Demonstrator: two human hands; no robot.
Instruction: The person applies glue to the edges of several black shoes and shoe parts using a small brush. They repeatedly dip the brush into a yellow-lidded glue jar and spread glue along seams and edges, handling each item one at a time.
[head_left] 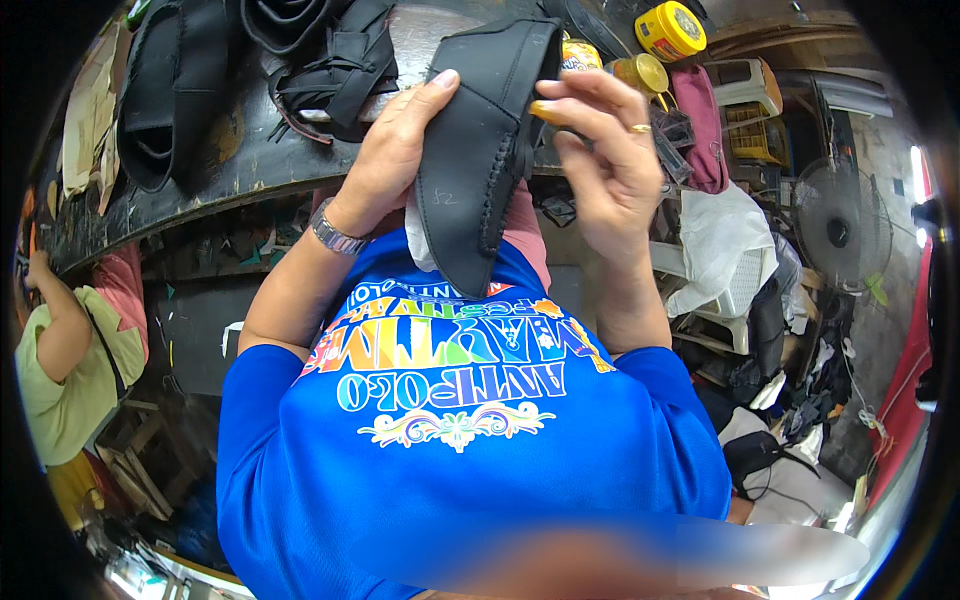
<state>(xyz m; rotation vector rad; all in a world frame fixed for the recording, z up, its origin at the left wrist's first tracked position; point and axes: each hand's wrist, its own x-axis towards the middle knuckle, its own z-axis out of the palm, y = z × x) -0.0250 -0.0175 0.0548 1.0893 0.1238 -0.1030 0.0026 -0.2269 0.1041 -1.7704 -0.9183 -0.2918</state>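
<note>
The black leather piece [465, 160] is at the upper centre of the frame, standing on its long axis above your lap, its narrow rounded end pointing down in front of your blue shirt [450, 490]; thick stitching runs down its right side, and a small pale mark shows on its face. Your left hand [400, 135] grips its left edge, thumb pressed on the face, with some of the fingers hidden behind it; a metal watch [338, 230] circles that wrist. Your right hand [605, 150] is raised just beside the right edge, fingers loosely bent and spread, thumb apart from the forefinger; you cannot tell here whether a fingertip touches the leather. One fingertip looks yellow, and you wear a ring [640, 128]. Beyond, more black leather pieces [180, 90] lie on the dark table [240, 130] at upper left. A yellow tub [670, 30] is at upper right, a fan [840, 215] at far right, and a co-worker [75, 350] in pale green at far left.
</note>
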